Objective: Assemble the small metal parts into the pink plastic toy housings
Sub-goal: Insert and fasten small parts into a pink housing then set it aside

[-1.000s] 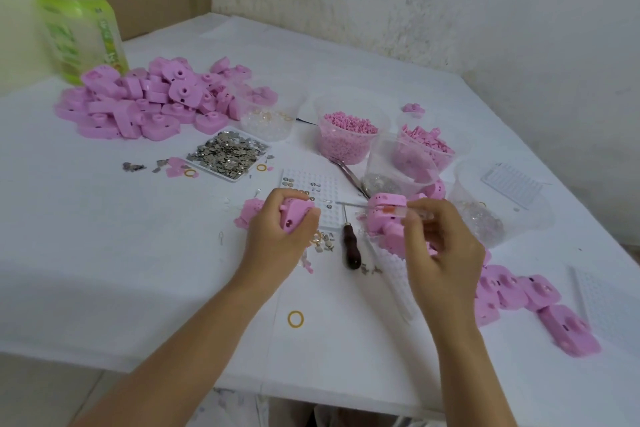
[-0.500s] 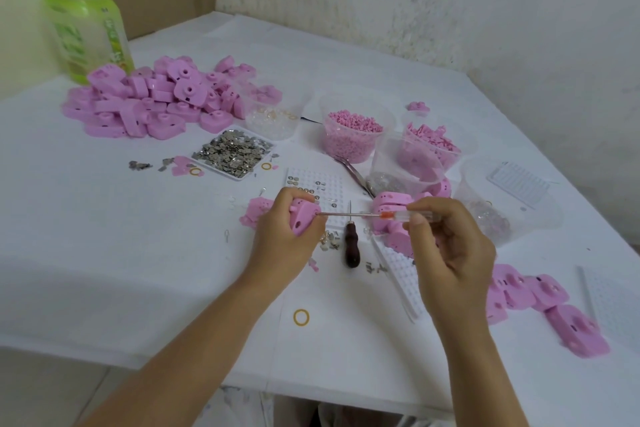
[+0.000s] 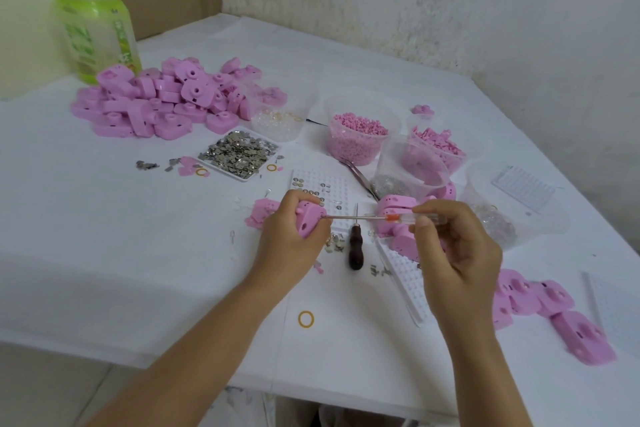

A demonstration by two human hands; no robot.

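My left hand [image 3: 289, 243] grips a pink plastic housing [image 3: 309, 220] above the white table. My right hand [image 3: 453, 250] pinches a thin screwdriver [image 3: 388, 217] with a clear handle and orange collar, held level. Its metal tip touches the right side of the held housing. A shallow tray of small metal parts [image 3: 239, 153] lies behind my left hand. A large heap of pink housings [image 3: 162, 99] sits at the back left. More pink housings [image 3: 540, 302] lie in a row at the right.
Clear cups of pink pellets [image 3: 358, 139] and pink bits [image 3: 438, 146] stand at the back. A dark-handled awl [image 3: 355, 246], white pegged trays [image 3: 329, 191], tweezers [image 3: 356, 173], a yellow ring [image 3: 306, 319] and a green bottle [image 3: 98, 31] are also on the table.
The screwdriver has moved left until its tip reached the housing in my left hand. Both hands shifted slightly lower in view.
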